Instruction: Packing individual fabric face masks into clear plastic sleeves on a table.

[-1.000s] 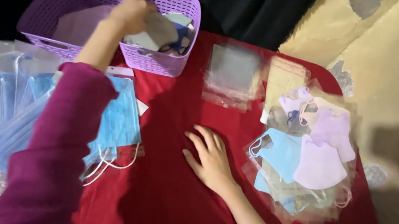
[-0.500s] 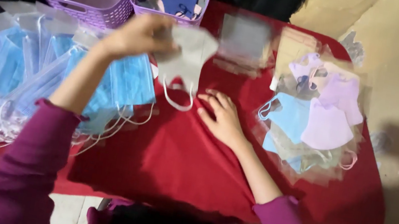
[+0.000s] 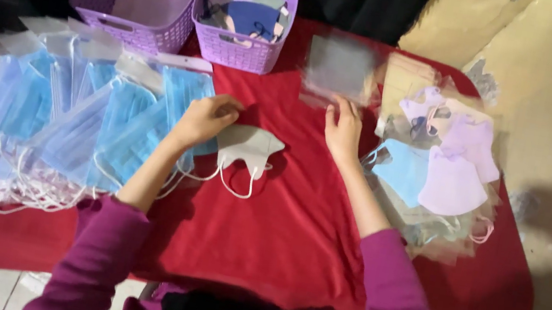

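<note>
Here, left hand (image 3: 205, 118): fingers curled, pinching the edge of the white mask (image 3: 247, 144), forearm angled up from lower left.
Right hand (image 3: 342, 130): open, flat, fingertips at the clear packets (image 3: 341, 70).
White mask: flat on the red cloth (image 3: 294, 226), loops trailing.
Beside: blue masks (image 3: 70, 119) left, pastel masks (image 3: 440, 169) right.
Hard to see: clear packets blurred; purple baskets (image 3: 245, 6) partly shadowed.
</note>
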